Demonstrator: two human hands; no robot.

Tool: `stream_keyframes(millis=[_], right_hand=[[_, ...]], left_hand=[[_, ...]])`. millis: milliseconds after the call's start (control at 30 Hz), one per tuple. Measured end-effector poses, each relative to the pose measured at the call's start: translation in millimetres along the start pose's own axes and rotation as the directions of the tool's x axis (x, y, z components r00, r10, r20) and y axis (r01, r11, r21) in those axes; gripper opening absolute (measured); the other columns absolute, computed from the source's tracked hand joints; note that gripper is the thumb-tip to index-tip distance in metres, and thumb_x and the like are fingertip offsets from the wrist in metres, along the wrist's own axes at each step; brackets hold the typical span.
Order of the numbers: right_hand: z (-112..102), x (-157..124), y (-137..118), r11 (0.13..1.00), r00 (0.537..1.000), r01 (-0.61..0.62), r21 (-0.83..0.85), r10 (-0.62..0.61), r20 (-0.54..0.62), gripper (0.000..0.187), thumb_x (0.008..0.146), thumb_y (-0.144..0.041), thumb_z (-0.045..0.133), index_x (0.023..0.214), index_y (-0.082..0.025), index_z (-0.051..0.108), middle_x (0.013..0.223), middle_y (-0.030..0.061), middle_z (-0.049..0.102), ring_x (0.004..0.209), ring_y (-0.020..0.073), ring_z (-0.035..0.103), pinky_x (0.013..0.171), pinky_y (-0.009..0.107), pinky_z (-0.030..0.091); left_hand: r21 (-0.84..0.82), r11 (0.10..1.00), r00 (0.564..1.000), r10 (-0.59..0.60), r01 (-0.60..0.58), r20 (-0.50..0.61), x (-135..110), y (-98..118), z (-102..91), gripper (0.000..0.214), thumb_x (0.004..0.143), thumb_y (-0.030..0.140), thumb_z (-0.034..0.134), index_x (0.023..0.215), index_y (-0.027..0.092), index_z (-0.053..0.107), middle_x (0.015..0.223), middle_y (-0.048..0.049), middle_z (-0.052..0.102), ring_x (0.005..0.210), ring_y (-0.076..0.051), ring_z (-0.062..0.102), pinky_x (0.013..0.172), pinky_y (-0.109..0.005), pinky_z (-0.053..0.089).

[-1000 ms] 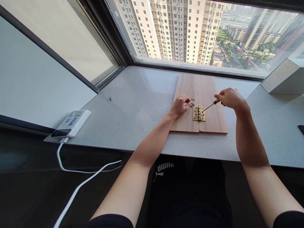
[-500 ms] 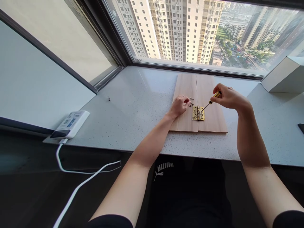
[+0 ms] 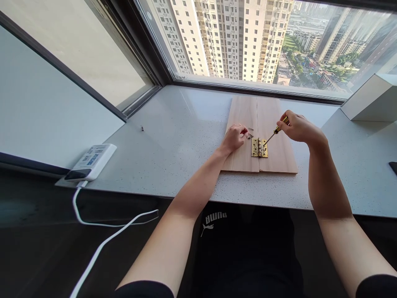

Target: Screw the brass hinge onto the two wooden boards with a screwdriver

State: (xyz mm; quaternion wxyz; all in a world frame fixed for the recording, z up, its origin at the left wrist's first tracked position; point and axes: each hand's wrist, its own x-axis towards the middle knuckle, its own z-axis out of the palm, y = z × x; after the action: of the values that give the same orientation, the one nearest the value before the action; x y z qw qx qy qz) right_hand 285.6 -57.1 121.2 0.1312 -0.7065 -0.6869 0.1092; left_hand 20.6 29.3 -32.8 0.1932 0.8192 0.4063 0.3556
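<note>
My right hand (image 3: 297, 126) grips a screwdriver (image 3: 283, 122) by its yellow-and-black handle. The tool slants down to the left, and its tip meets the right leaf of a brass-coloured hinge (image 3: 259, 148). This hinge lies across the seam between two pale wooden boards, the left board (image 3: 240, 161) and the right board (image 3: 279, 161). On the left board rests my left hand (image 3: 235, 136), fingers curled together; whether anything is inside them is hidden. Right beside its fingertips lie a few loose screws (image 3: 251, 128).
The boards lie on a speckled white windowsill (image 3: 176, 153) below a large window. At the left stands a white device (image 3: 94, 162) with a white cable (image 3: 99, 248). A tiny dark object (image 3: 142, 128) lies on the sill. A white box shape (image 3: 372, 99) stands at right.
My right hand and the screwdriver handle have shifted very slightly, with the fingers placed a little differently on the handle. The tip stays at the hinge, and my left hand keeps its place.
</note>
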Motion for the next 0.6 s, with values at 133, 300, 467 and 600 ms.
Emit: stream_keyframes(millis=[133,300,467,600], right_hand=[[1.4,2.7,2.0,0.996,0.997,-0.057,-0.065,0.054,-0.047,0.049,0.121,-0.054,0.041,0.086,-0.026,0.062,0.09,0.0149,0.076,0.09,0.0321,0.068,0.074,0.042,0.043],[-0.2,-0.5,0.9,0.995,0.996,0.088,0.045,-0.088,0.005,0.013,0.11,-0.035,0.058,0.113,-0.026,0.067,0.098,0.0104,0.078,0.09,0.0288,0.069,0.075,0.039,0.046],[3.0,-1.2,-2.7,0.999,0.999,-0.026,-0.024,0.025,-0.049,0.033,0.116,-0.054,0.052,0.104,-0.025,0.065,0.104,0.0165,0.079,0.101,0.0345,0.071,0.076,0.041,0.047],[1.3,-0.1,0.0,0.999,0.999,-0.03,-0.041,0.029,-0.025,0.036,0.119,-0.048,0.048,0.095,-0.026,0.063,0.097,0.0135,0.078,0.09,0.0303,0.069,0.077,0.041,0.044]], left_hand=[[0.0,1.0,1.0,-0.007,0.007,-0.003,-0.2,-0.1,0.3,0.015,0.106,0.018,0.069,0.091,0.021,0.074,0.103,-0.0108,0.081,0.106,-0.03,0.073,0.103,-0.05,0.061],[-0.001,1.0,1.0,-0.007,0.007,-0.005,-0.7,-0.3,0.7,0.014,0.105,0.02,0.069,0.093,0.021,0.075,0.103,-0.0114,0.081,0.106,-0.031,0.074,0.103,-0.052,0.062],[0.0,1.0,1.0,-0.007,0.007,-0.006,-0.5,-1.4,0.8,0.015,0.105,0.021,0.068,0.092,0.022,0.075,0.102,-0.011,0.081,0.106,-0.031,0.073,0.103,-0.052,0.062],[-0.005,1.0,1.0,-0.002,0.002,-0.004,-0.6,-0.9,0.3,0.015,0.106,0.02,0.069,0.091,0.021,0.074,0.102,-0.0111,0.081,0.106,-0.03,0.073,0.103,-0.051,0.061]])
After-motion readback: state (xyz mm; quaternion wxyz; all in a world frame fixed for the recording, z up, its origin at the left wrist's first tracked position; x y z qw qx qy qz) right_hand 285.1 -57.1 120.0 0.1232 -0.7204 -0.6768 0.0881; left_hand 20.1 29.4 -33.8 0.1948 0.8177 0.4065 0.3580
